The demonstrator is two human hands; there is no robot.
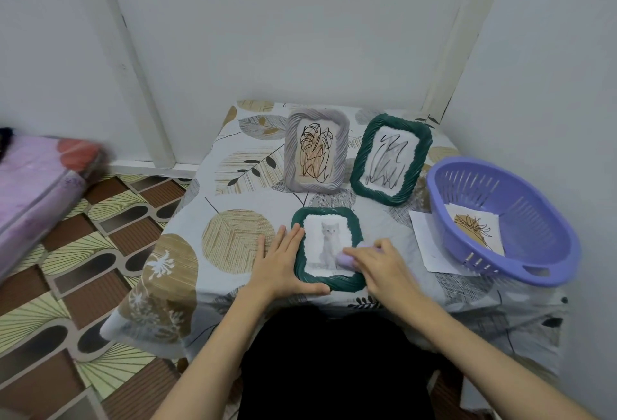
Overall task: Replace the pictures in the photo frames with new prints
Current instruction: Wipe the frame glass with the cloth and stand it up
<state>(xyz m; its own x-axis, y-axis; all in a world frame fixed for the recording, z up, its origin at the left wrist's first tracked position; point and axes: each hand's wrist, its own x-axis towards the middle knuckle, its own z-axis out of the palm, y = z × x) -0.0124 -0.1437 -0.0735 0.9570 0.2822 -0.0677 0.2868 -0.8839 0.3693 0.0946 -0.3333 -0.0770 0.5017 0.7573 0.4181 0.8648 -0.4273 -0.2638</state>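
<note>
From the head camera we look down on a small tabletop under a leaf-patterned cloth, pushed into a white-walled corner. Nearest us lies a dark green ropework-edged photo frame, flat on the cloth, with a print of a pale grey kitten showing in it. Our left hand lies flat with straight fingers, its fingertips on the frame's left edge and its thumb along the bottom edge; that grip is open and holds nothing. Our right hand has its fingers curled round a small lilac cloth, which it presses on the lower right of the kitten print.

Behind, two more frames stand upright: a pale grey ropework frame with a black scribble over a brownish picture, and just to its right a second dark green frame, tilted, with a scribbled grey sheet. At the right sits a lilac plastic slotted basket with one print inside it, resting partly on a white sheet of paper. On the left, a pink mattress lies on the patterned floor.
</note>
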